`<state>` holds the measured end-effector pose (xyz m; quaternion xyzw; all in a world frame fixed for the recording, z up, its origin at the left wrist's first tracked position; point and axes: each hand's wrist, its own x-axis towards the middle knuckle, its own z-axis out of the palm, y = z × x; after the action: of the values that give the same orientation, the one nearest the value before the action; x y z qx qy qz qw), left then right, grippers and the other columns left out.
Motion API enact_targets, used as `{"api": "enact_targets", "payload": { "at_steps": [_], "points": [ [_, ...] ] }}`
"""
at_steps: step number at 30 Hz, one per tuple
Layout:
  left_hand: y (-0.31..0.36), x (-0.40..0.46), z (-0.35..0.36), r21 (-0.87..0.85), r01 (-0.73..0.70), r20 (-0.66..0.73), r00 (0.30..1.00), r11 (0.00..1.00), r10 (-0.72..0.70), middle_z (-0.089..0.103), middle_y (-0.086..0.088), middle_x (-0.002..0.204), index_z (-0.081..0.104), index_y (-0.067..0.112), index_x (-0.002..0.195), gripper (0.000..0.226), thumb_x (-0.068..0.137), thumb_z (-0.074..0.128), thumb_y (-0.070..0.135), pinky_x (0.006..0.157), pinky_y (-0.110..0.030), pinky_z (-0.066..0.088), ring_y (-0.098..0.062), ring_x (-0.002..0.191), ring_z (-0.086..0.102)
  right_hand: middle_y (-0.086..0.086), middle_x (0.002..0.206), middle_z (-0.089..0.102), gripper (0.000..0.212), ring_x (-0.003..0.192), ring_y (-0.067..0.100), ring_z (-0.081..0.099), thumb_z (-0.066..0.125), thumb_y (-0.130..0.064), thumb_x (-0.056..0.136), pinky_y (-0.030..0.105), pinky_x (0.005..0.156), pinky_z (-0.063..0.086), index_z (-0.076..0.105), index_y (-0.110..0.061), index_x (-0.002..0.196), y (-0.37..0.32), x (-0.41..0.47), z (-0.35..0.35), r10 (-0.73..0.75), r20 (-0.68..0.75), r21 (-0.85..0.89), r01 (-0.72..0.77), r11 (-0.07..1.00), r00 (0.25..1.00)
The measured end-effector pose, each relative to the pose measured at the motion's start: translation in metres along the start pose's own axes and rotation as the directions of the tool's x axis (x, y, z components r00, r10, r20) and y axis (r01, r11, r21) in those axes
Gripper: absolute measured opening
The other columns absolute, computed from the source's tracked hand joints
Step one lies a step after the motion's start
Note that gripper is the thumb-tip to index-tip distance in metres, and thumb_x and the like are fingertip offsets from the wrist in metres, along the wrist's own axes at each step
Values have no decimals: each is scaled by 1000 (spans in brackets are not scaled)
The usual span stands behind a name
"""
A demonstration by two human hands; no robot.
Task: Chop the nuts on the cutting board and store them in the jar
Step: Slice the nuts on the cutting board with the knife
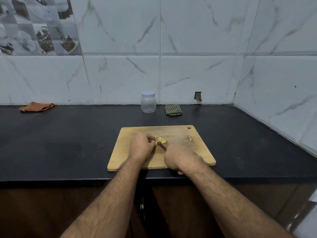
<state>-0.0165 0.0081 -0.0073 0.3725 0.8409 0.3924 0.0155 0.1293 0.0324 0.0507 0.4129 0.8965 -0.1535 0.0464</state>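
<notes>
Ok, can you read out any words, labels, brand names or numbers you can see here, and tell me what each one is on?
None can be read.
Jar: clear plastic with a pale lid, no label or print showing.
Cutting board: plain wood, no mark.
Decorative tiles: pictures only, no lettering visible.
Orange cloth and checked cloth: woven patterns, no text.
</notes>
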Motion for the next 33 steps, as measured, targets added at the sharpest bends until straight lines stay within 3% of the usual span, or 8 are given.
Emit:
{"api": "enact_targets", "payload": {
  "at_steps": [10, 15, 17, 21, 25, 27, 30, 33],
  "points": [
    [0, -1, 0, -6, 3, -4, 1000, 1000, -3, 74, 6, 94, 77, 22, 100, 14, 88, 70, 23, 72, -20, 45, -7, 86, 63, 5, 83, 54, 30, 76, 23, 59, 44, -10, 96, 36, 76, 56, 61, -9, 120, 7, -7, -4, -11, -14, -52, 10, 999, 1000],
    [-1, -1, -2, -13, -18, 4, 1000, 1000, 18, 74, 4, 98, 76, 21, 104, 17, 88, 70, 22, 79, -23, 48, -9, 91, 63, 2, 65, 66, 25, 39, 14, 57, 39, -18, 95, 23, 44, 45, 62, -12, 103, 8, 13, -2, -8, -50, 5, 9, 1000, 999],
    [-1, -1, -2, -23, -12, 6, 1000, 1000, 13, 74, 5, 100, 76, 20, 106, 19, 88, 69, 21, 82, -23, 49, -8, 92, 63, 2, 56, 65, 25, 37, 13, 55, 37, -19, 96, 24, 46, 45, 61, -11, 100, 8, 17, -3, -12, -27, 35, 13, 999, 1000],
    [-1, -2, -4, -104, 10, -36, 999, 995, -14, 73, 7, 105, 76, 18, 109, 23, 90, 62, 18, 83, -20, 46, -6, 92, 61, 3, 69, 72, 29, 48, 16, 63, 37, -20, 96, 33, 63, 58, 64, -11, 101, 8, 21, -4, -41, -76, 114, 49, 992, 996],
    [-3, -4, -9, -228, 73, -164, 980, 971, -112, 70, 1, 117, 70, 13, 118, 28, 94, 57, 16, 98, -25, 46, -13, 108, 62, -1, 54, 64, 28, 37, 13, 56, 39, -27, 94, 22, 47, 44, 65, -16, 94, 8, 20, 6, -50, -75, 101, 58, 993, 996],
    [-4, -6, -9, -210, 68, -190, 976, 975, -109, 69, -1, 120, 68, 13, 121, 28, 95, 56, 16, 98, -24, 43, -15, 112, 61, 1, 67, 68, 26, 47, 13, 61, 41, -26, 93, 22, 49, 44, 65, -15, 95, 7, 19, 5, -40, -92, 74, 47, 996, 995],
    [-5, -5, -9, -162, 83, -195, 974, 983, -114, 68, -2, 122, 66, 14, 124, 31, 96, 56, 15, 95, -23, 42, -17, 113, 61, 3, 105, 67, 30, 85, 19, 58, 42, -26, 95, 30, 73, 47, 66, -15, 109, 5, 22, -2, -39, -124, -2, 39, 999, 992],
    [-6, -2, -9, -45, 46, -201, 978, 998, -54, 64, -3, 125, 64, 17, 127, 35, 93, 59, 15, 99, -29, 46, -19, 112, 60, 4, 109, 66, 32, 93, 23, 58, 40, -26, 96, 31, 77, 45, 66, -17, 111, 8, 24, -6, -40, -129, 1, 40, 999, 991]
  ]
}}
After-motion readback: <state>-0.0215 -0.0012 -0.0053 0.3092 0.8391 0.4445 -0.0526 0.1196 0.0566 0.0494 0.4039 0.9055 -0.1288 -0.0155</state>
